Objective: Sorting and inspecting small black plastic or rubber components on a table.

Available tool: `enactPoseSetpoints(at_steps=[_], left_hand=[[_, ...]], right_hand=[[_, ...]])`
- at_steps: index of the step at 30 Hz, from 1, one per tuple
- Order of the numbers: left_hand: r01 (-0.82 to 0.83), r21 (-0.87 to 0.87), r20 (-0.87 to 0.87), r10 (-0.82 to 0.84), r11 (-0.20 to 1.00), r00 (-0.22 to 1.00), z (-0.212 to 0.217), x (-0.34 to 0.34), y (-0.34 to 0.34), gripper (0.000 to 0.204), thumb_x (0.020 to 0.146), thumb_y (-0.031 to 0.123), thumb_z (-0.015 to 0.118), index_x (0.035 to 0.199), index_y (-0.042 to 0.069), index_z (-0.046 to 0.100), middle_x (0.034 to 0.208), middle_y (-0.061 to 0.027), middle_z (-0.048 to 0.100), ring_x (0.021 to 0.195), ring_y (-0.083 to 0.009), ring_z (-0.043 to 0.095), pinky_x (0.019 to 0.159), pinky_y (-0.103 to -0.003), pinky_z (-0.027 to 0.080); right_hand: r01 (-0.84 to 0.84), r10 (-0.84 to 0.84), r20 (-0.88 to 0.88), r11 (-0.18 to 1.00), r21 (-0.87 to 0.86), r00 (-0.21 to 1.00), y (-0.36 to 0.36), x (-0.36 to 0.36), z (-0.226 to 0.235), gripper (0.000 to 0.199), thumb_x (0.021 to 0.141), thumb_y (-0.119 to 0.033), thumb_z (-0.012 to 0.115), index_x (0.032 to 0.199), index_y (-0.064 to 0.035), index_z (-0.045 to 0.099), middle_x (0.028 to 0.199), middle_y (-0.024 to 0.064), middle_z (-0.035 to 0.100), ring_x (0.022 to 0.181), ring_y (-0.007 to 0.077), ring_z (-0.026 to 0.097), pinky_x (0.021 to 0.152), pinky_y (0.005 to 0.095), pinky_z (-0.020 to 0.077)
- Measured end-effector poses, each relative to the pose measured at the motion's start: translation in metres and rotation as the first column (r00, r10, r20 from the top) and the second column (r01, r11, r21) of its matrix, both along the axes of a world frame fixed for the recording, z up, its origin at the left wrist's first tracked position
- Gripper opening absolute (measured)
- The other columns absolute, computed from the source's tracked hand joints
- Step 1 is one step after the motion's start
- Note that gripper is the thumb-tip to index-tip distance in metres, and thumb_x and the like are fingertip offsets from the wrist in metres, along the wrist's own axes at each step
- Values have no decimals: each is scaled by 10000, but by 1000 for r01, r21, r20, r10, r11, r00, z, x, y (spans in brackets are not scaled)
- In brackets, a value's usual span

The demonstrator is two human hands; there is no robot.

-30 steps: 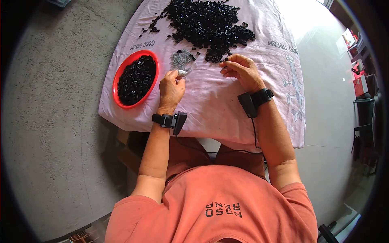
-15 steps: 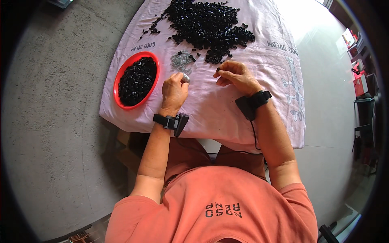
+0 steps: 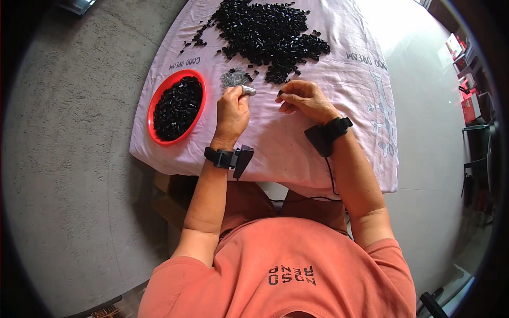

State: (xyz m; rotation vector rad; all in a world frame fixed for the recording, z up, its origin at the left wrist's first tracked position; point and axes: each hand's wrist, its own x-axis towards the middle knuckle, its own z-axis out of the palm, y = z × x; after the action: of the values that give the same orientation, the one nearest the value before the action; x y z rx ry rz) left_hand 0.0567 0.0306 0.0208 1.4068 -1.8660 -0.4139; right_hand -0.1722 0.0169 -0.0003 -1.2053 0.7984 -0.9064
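Note:
My left hand (image 3: 232, 115) is closed, its fingertips at the near edge of a small heap of thin silvery metal pins (image 3: 232, 78). A greyish-white wrapping (image 3: 247, 90) seems to cover one of its digits. Whatever its fingertips may hold is too small to make out. Farther right, my right hand (image 3: 312, 100) pinches a small black piece (image 3: 280, 93) between thumb and forefinger, just above the cloth. Beyond both hands spreads a large loose pile of small shiny black pieces (image 3: 270, 34).
To the left of my left hand stands a red oval basin (image 3: 150, 117) filled with similar black pieces. A pale pink printed cloth (image 3: 275, 153) covers the table. Straps with black devices sit on both wrists, and a cable (image 3: 333, 177) hangs from the right one.
My left hand has moved slightly forward and right, closer to the metal pins. My right hand stays nearly in place, still pinching the black piece.

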Motion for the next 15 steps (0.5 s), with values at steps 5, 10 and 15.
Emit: enactPoseSetpoints(at_steps=[5, 10, 15], left_hand=[[91, 226, -331, -12, 970, 944, 8, -25, -5, 78, 894, 13, 593, 916, -1, 666, 780, -81, 669, 707, -170, 648, 674, -292, 510], [192, 209, -547, -49, 959, 836, 10, -42, -5, 85, 903, 70, 660, 959, 23, 702, 794, 31, 637, 691, -42, 523, 631, -208, 433], [216, 218, -573, -55, 952, 818, 3, -45, -4, 96, 902, 82, 673, 969, 24, 709, 797, 35, 635, 697, -39, 507, 635, -206, 418]], right_hand=[[10, -10, -9, 1000, -22, 1000, -1, 1, -2, 165, 936, -119, 643, 1047, 3, 633, 919, 99, 712, 772, 169, 706, 681, 282, 574], [-8, 8, -7, 1000, -14, 1000, 0, 0, -1, 181, 940, -106, 632, 1074, 15, 634, 928, 107, 711, 776, 177, 708, 683, 281, 576], [-24, 24, 2, 1000, -12, 1000, 1, 0, 0, 177, 944, -98, 624, 1079, 14, 637, 912, 102, 705, 776, 178, 708, 681, 277, 579]])
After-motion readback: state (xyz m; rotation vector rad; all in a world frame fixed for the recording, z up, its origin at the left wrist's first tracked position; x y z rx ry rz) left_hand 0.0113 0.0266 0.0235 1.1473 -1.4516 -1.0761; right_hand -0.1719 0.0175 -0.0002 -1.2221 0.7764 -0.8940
